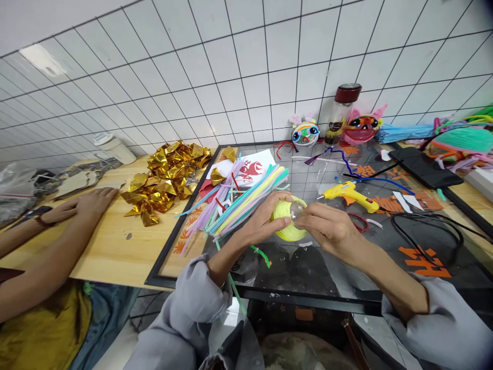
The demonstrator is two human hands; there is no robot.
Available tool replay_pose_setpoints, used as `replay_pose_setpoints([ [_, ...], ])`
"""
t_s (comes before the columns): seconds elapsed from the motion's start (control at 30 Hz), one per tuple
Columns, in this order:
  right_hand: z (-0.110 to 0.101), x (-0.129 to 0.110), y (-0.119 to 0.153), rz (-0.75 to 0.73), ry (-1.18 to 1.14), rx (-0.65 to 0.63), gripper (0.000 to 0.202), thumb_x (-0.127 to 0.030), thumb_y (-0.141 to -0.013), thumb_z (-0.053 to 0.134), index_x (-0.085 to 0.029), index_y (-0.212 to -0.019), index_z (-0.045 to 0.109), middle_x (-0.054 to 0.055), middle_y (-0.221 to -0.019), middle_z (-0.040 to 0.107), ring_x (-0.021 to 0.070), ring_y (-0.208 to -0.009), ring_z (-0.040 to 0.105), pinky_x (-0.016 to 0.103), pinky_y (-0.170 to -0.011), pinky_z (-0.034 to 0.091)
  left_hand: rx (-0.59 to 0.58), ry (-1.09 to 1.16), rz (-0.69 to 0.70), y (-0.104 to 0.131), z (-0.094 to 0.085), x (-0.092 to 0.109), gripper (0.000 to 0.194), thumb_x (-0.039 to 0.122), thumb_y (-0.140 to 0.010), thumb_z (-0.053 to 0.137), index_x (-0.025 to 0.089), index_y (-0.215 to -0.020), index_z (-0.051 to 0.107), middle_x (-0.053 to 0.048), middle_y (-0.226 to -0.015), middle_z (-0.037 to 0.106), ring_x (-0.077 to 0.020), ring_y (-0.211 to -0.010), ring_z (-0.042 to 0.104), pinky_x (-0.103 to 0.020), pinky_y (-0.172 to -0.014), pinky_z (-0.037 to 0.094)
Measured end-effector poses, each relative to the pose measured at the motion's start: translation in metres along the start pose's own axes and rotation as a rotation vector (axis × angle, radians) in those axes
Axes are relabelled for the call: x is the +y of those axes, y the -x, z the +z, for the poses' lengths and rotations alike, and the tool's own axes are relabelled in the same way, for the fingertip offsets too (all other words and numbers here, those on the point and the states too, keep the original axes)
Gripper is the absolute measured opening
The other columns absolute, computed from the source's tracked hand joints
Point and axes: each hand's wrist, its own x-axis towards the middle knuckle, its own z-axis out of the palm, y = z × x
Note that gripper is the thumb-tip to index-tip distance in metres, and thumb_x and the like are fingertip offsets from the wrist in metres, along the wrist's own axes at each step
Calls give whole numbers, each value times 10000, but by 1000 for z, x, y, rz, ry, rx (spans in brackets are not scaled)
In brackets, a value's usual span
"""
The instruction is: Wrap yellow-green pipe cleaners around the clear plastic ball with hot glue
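My left hand (268, 218) is wrapped round a clear ball wound with yellow pipe cleaner (289, 234), thumb and fingers on its side. A bare, see-through patch shows near the top of the ball. At the right edge of that patch, my right hand (332, 229) has its fingertips pinched together against the ball; the exact contact is partly hidden. Left of the ball lies a bundle of pastel pipe cleaners (246, 198). A yellow hot glue gun (352, 194) rests on the board to the right, above my right hand.
Folded gold paper pieces (169, 172) are heaped at left, beside a co-worker's arms (82, 216). Along the wall stand two decorated animal faces (305, 132) and a lidded bottle (339, 117). A black phone (425, 167) and a looping cable (427, 252) lie at right.
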Motion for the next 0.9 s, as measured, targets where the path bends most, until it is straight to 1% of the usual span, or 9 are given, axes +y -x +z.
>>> replay_pose_setpoints([
  [0.17,0,0,-1,-5,15,-8,216,-34,-958,499,-170,-953,666,57,-824,674,151,-734,618,249,-637,491,2,45,-15,1,0,-1,337,402,-952,472,218,-1234,491,-126,-1426,516,-279,-1383,475,-448,-1221,329],
  [0.37,-1,-1,-1,-6,15,3,207,-39,-956,509,-161,-959,676,65,-836,678,159,-765,641,253,-653,497,3,8,-28,0,1,2,400,393,-888,583,208,-1232,499,-128,-1416,526,-299,-1368,494,-464,-1215,342],
  [0.57,0,-1,0,9,24,-4,239,-50,-962,494,-185,-992,688,52,-839,678,155,-737,619,256,-643,485,23,-23,-43,0,2,4,401,367,-866,603,220,-1229,515,-112,-1413,543,-289,-1365,500,-462,-1207,362],
  [0.73,-2,-2,-1,0,30,-1,220,-30,-949,508,-156,-985,685,62,-839,678,153,-738,621,250,-636,486,37,-27,-19,-1,4,2,409,355,-854,621,209,-1220,514,-120,-1385,557,-293,-1346,509,-462,-1197,368],
  [0.9,-1,-1,-1,0,32,-6,220,-34,-956,506,-158,-1002,682,66,-864,688,154,-752,626,253,-646,497,32,-9,-13,-2,4,4,394,329,-845,624,207,-1203,516,-117,-1362,570,-291,-1321,522,-444,-1183,376],
])
